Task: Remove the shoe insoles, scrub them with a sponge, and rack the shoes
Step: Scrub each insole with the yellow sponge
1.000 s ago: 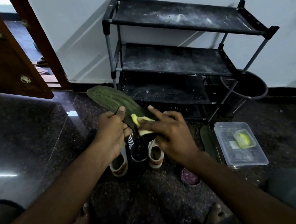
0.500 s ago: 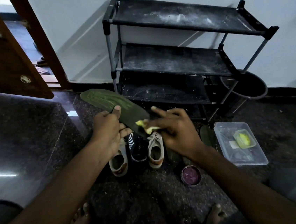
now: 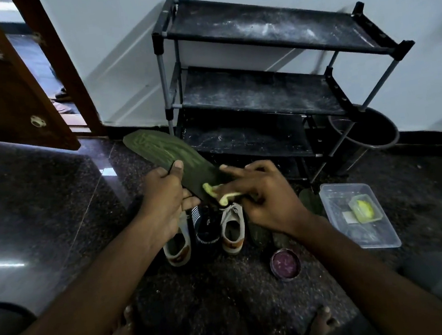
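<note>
On your right, a clear plastic container (image 3: 371, 236) sits on the dark polished floor (image 3: 42, 213). A small round tin (image 3: 285, 263), perhaps polish, lies near it. A wooden door (image 3: 1, 89) stands open on your left.

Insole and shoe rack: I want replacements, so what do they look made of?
Insole: probably foam or rubber, matte dark green, thin with a moulded pattern. Shoe rack: seemingly grey metal tubes with black plastic joints; shelves look like dark fabric or sheet, dull and dust-streaked.

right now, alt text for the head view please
A person's left hand holds up a green insole while the right hand presses a yellow sponge on its near end, above shoes standing before a black rack.
</note>
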